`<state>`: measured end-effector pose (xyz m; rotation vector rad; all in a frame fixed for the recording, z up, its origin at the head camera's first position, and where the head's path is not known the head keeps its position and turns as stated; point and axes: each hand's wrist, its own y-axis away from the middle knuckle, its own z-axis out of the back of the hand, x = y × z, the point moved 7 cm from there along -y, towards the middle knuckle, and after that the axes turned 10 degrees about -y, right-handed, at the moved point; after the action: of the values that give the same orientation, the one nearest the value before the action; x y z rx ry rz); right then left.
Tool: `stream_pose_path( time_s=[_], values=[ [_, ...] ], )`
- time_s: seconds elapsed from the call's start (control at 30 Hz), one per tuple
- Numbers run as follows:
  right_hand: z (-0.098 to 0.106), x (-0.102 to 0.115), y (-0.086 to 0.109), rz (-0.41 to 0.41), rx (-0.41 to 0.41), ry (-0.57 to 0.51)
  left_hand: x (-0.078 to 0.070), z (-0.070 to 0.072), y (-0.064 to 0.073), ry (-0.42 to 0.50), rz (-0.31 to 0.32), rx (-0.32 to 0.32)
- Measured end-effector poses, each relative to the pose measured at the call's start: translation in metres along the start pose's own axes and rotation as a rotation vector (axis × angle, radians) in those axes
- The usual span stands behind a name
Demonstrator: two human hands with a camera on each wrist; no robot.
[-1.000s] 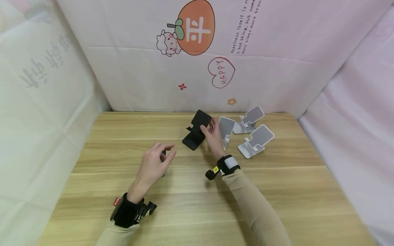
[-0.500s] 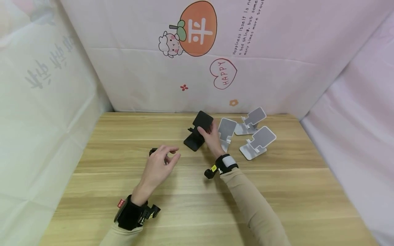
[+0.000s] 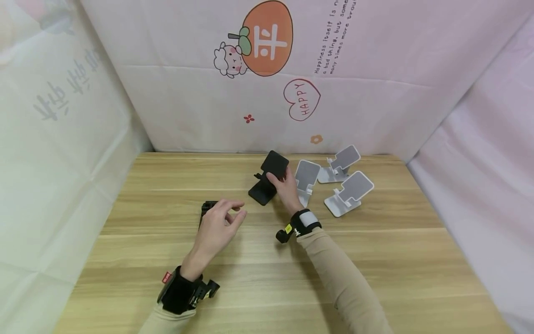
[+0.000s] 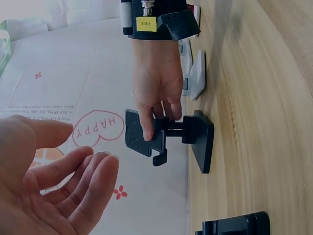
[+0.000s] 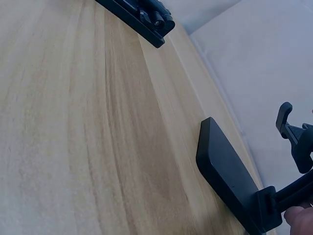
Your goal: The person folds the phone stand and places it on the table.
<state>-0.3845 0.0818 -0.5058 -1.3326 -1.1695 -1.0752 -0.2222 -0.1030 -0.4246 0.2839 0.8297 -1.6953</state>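
Note:
My right hand [image 3: 287, 189] pinches an unfolded black phone stand [image 3: 263, 192], thumb on the front and fingers behind. In the left wrist view, this phone stand [image 4: 202, 142] stands upright on its base, its support lip sticking out below the plate. My left hand [image 3: 218, 227] hovers with loosely bent fingers and nothing between them. Partly hidden beneath it in the head view lies a second black phone stand [image 3: 207, 207], folded flat. That folded stand [image 5: 139, 17] also shows at the top of the right wrist view.
Right of my right hand stand three unfolded white phone stands with grey pads: a near one [image 3: 308, 174], a back one [image 3: 345, 157] and a right one [image 3: 357, 186]. Printed cloth [image 3: 183, 106] hangs behind the wooden table [image 3: 258, 283] and on both sides.
My left hand has drifted slightly right, uncovering more of the folded black stand. The right hand keeps its hold on the unfolded one, its thumb a little further left.

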Motion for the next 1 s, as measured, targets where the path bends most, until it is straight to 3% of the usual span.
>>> stream_pose_path(
  time_s=[0.27,0.47,0.63,0.8,1.0],
  values=[
    [-0.001,0.005,0.005,0.015,-0.001,0.022,0.003,-0.001,0.000,0.001,0.029,0.001],
    [-0.008,0.036,0.023,0.055,0.026,0.066,0.010,0.001,0.000,0.009,0.076,-0.011],
    [-0.008,0.052,0.033,0.039,0.053,0.079,0.019,0.003,0.000,0.062,0.126,-0.008],
    [0.001,0.055,0.035,0.022,0.067,0.075,0.028,0.000,0.002,0.106,0.185,0.017],
    [0.013,0.049,0.031,0.053,0.056,0.049,0.041,-0.002,0.002,0.195,0.253,-0.006]
  ],
)
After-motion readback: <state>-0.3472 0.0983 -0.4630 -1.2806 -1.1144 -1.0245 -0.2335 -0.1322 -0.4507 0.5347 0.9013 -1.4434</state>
